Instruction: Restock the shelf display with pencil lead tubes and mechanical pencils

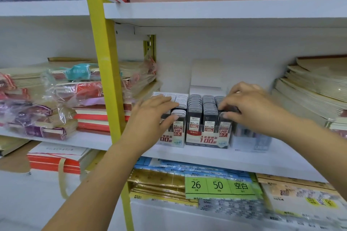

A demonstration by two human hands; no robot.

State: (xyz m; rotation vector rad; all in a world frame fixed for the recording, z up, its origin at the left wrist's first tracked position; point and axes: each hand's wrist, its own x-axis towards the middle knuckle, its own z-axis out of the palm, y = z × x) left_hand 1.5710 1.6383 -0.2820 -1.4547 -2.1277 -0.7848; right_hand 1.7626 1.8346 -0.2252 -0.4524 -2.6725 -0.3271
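Note:
Two display boxes of pencil lead tubes stand side by side on the white shelf [206,155]. The left box [173,141] holds white-capped 0.5 HB tubes. The right box [207,139] holds grey-capped 0.7 tubes in three rows. My left hand [150,113] rests over the front of the left box, thumb against a white-capped tube [179,118]. My right hand [249,106] pinches a dark tube [228,109] at the front of the right box's rightmost row. A clear box [251,141] stands to the right, partly hidden by my right wrist.
A yellow upright post [107,73] divides the shelving just left of the boxes. Wrapped notebooks [62,97] are stacked to the left, and paper pads [311,90] to the right. Packs with a green label [218,185] lie on the shelf below. An upper shelf [225,11] hangs overhead.

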